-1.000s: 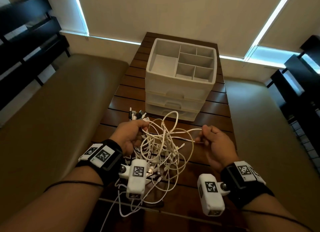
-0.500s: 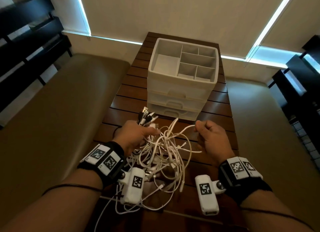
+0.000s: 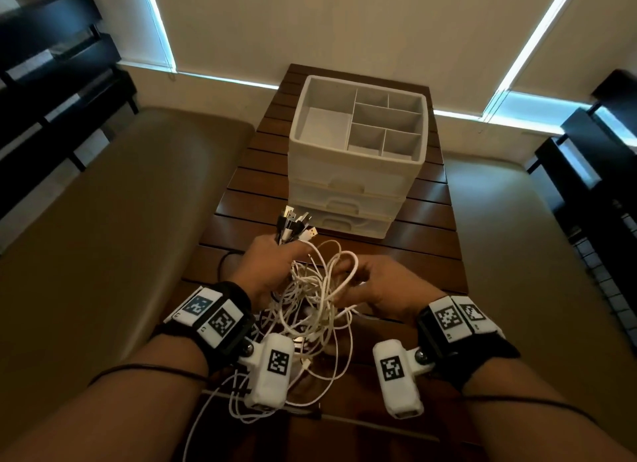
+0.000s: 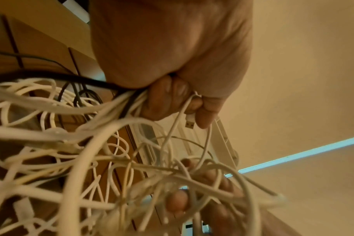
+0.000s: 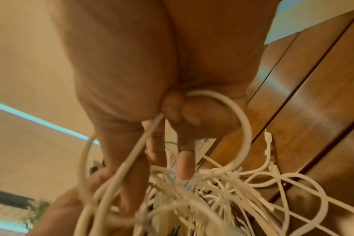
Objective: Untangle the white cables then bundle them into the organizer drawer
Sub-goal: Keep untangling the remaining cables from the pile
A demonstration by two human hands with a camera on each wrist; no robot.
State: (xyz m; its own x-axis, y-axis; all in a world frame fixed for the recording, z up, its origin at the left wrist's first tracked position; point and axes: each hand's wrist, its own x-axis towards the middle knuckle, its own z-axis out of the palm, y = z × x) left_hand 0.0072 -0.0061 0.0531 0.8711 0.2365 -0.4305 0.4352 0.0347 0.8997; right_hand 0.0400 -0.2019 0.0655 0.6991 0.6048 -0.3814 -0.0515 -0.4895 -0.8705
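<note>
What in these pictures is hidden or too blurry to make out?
- How many white cables there are: tangled in every view.
- Drawer contents of the organizer: closed fronts, head view.
- Left hand fingertips: behind the plugs.
- Right hand grip: motion blur, right wrist view.

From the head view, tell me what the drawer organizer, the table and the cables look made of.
Drawer organizer: matte white plastic, judging by its thin moulded walls. Table: dark slatted wood with a glossy finish, showing reflections. Cables: white, smooth, flexible jacket, probably rubbery plastic; plugs look metal-tipped.
</note>
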